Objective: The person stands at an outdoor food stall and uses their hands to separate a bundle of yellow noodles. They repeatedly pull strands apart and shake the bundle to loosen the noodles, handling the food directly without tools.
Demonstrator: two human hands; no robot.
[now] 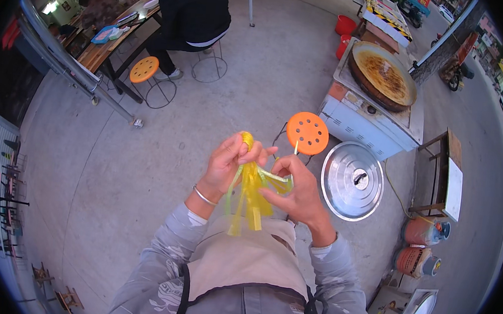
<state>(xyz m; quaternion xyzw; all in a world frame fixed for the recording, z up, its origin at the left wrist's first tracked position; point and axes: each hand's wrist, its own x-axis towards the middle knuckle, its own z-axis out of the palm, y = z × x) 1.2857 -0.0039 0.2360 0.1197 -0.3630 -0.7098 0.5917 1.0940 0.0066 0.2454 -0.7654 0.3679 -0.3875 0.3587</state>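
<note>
- My left fingers (253,154) are closed around the yellow ribbon bundle (252,195), right around mid-frame, knotted end poking out on top, loose tails fanning below
- My right fingers (290,163) have a grip on a pale green strip (273,177), just right of the bundle
- Orange stool (307,133) and big metal lid (343,191) sit right of centre

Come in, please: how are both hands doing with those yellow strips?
Left hand gripping yellow strips near their bunched end. Right hand pinching a pale strip. Nearer orange stool beyond; nothing visibly blocking the hands.
</note>
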